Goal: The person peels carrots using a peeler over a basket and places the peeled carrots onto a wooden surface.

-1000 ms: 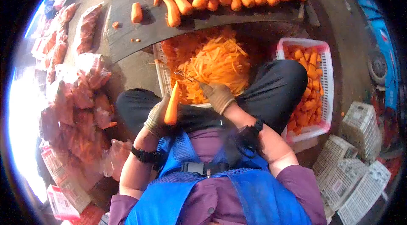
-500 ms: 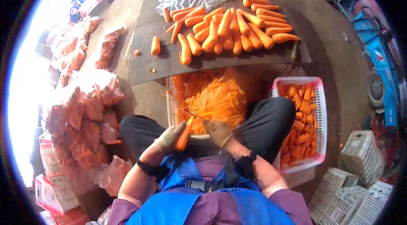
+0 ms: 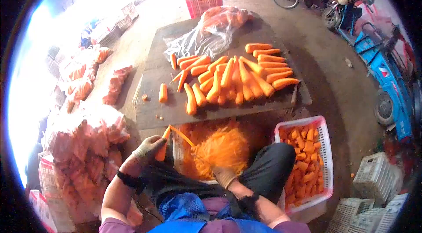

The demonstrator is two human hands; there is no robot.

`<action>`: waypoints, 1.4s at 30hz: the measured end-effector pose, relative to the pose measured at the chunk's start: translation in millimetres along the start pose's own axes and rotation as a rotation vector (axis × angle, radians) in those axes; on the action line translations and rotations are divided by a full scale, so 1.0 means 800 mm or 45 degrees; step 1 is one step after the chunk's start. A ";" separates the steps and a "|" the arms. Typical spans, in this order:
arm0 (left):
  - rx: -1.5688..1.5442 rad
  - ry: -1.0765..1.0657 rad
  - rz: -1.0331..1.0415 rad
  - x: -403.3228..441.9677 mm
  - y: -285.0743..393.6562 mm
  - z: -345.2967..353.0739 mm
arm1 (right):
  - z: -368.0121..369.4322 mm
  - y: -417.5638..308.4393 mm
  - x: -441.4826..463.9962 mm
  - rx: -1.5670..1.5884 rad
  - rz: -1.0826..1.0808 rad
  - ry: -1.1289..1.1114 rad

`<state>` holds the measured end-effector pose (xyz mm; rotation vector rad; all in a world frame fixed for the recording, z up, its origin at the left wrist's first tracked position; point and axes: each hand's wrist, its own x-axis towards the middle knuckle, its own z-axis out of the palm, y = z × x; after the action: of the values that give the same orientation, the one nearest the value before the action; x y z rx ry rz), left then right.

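My gloved left hand [image 3: 148,147] is closed round a carrot [image 3: 162,148], which stands tip up beside the crate. A strip of peel hangs from the carrot's tip toward the pile. My gloved right hand [image 3: 224,176] is closed on a thin-handled peeler [image 3: 201,160], over the near side of the peelings; its blade is blurred. Orange carrot peelings [image 3: 222,147] are heaped in a crate [image 3: 178,156] between my legs. Beyond it, several whole carrots [image 3: 228,77] lie in rows on a dark board [image 3: 154,116], with one short carrot [image 3: 163,93] apart at the left.
A pink-and-white crate [image 3: 326,145] of carrot chunks stands by my right knee. Bagged carrots [image 3: 83,145] are piled at my left. A clear plastic bag [image 3: 211,31] lies on the board's far end. Pale crates [image 3: 373,176] and a blue cart [image 3: 389,66] are at the right.
My left hand has moved left with the carrot, and my right hand has come down nearer the peelings with the peeler. A peel strip now hangs from the carrot. The view has tilted up.
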<state>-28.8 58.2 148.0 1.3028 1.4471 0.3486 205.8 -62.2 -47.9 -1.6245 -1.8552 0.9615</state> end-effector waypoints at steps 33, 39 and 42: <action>1.426 0.716 0.521 0.522 0.118 0.036 | 0.052 0.056 0.054 0.650 0.749 -0.538; 1.404 0.390 0.249 0.482 0.157 0.031 | 0.040 0.058 0.060 0.678 0.701 -0.474; 1.471 0.302 0.157 0.443 0.175 0.006 | 0.037 0.058 0.057 0.671 0.669 -0.453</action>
<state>121.4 401.3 75.6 2.3182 1.8447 -0.3508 205.0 -21.1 -106.5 -1.6917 -1.2012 1.8821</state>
